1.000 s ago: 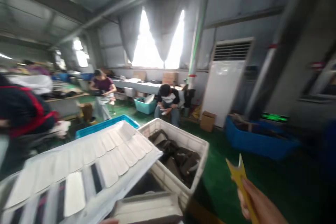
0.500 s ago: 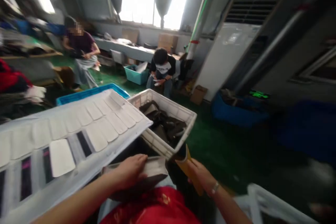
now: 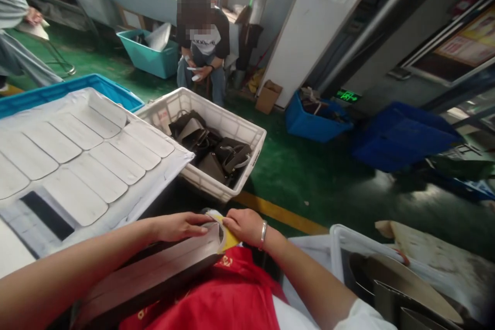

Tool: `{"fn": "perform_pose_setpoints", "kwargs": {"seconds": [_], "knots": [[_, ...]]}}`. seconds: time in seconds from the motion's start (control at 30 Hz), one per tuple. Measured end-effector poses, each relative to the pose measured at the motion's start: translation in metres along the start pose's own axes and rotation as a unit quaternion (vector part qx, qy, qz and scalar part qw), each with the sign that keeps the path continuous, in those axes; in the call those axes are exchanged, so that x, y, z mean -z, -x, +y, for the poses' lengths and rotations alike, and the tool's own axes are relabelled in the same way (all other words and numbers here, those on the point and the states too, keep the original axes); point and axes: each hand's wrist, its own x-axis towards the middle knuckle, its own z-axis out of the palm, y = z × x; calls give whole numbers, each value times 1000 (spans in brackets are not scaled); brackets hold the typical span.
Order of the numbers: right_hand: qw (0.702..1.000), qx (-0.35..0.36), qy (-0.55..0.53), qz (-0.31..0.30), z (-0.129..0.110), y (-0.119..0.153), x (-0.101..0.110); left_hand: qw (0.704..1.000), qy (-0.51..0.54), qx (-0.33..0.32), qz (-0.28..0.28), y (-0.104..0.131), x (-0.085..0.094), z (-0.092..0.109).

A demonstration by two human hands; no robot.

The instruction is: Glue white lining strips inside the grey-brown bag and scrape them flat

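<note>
A long dark piece with a pale inner face (image 3: 166, 268) lies across my lap, its far end curving up. At that end my left hand (image 3: 181, 226) has its fingers and thumb closed over the edge. My right hand (image 3: 245, 226), with a silver bracelet at the wrist, grips a curved yellow sheet (image 3: 230, 237). The sheet meets the curved end of the dark piece; how far it goes inside is hidden. Beneath both is a red apron (image 3: 216, 294).
White rounded panels (image 3: 79, 185) lie in rows on a board at left. A white crate (image 3: 247, 165) holds dark handbags. Another clear-walled bin (image 3: 335, 252) with dark pieces stands at right. Blue bins (image 3: 320, 129) line the floor. A seated person (image 3: 203, 41) is ahead.
The yellow sheet in my right hand has moved left to the end of the dark piece. My hands are closer together. The view has turned down and to the right.
</note>
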Motion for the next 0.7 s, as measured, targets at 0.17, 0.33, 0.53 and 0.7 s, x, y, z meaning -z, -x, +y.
{"fn": "perform_pose_setpoints", "kwargs": {"seconds": [0.17, 0.33, 0.53, 0.7], "knots": [[994, 33, 102, 9, -12, -24, 12, 997, 8, -19, -69, -7, 11, -5], [982, 82, 170, 8, -17, -37, 16, 991, 54, -4, -121, -20, 16, -17], [967, 168, 192, -5, -18, -52, 20, 991, 83, -5, -107, -24, 16, -30], [951, 220, 208, -61, -19, -64, 26, 989, 62, 37, -129, -21, 17, -30]]}}
